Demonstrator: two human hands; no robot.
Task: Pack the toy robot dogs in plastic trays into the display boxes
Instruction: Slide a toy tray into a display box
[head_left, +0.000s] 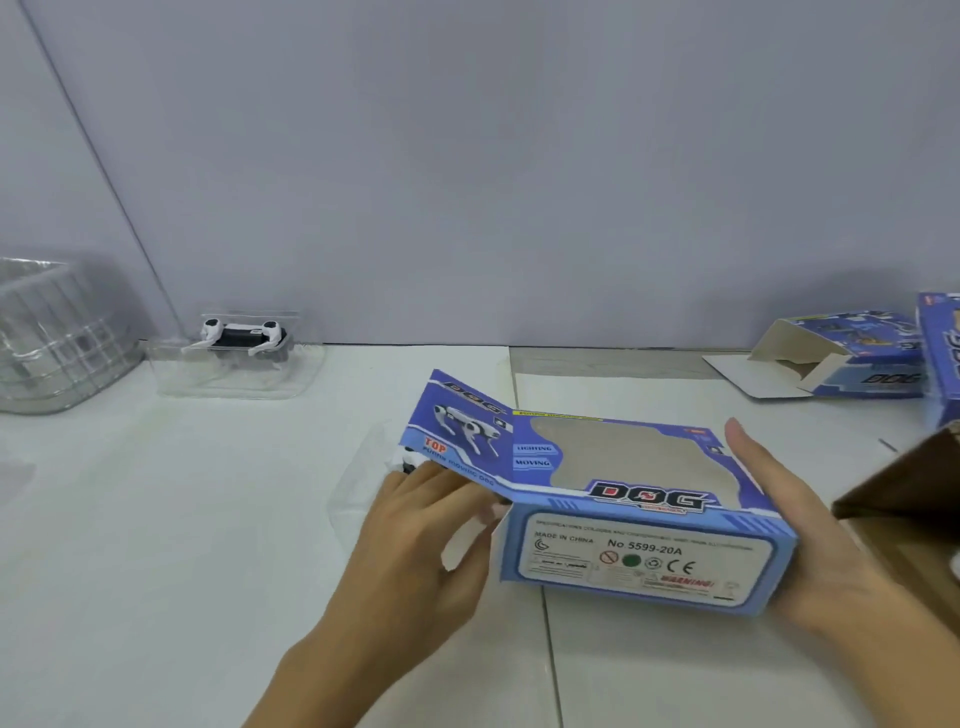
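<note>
A blue display box (644, 551) printed "DOG" lies in front of me, its left end flap (457, 431) raised. My left hand (415, 535) grips a clear plastic tray (353, 493) at that open left end, with the fingertips hidden under the flap. A bit of the white and black toy dog (404, 460) in the tray shows beside my knuckles. My right hand (795, 525) holds the box's right end, fingers reaching along its far side. A second toy robot dog (241, 335) sits in its own clear tray (234, 374) at the back left.
A stack of clear empty trays (52, 332) stands at the far left. An open display box (852, 364) lies at the back right, beside another blue box (940, 353) at the frame edge. A brown carton flap (909, 483) juts in on the right. The white table (156, 519) meets a grey wall.
</note>
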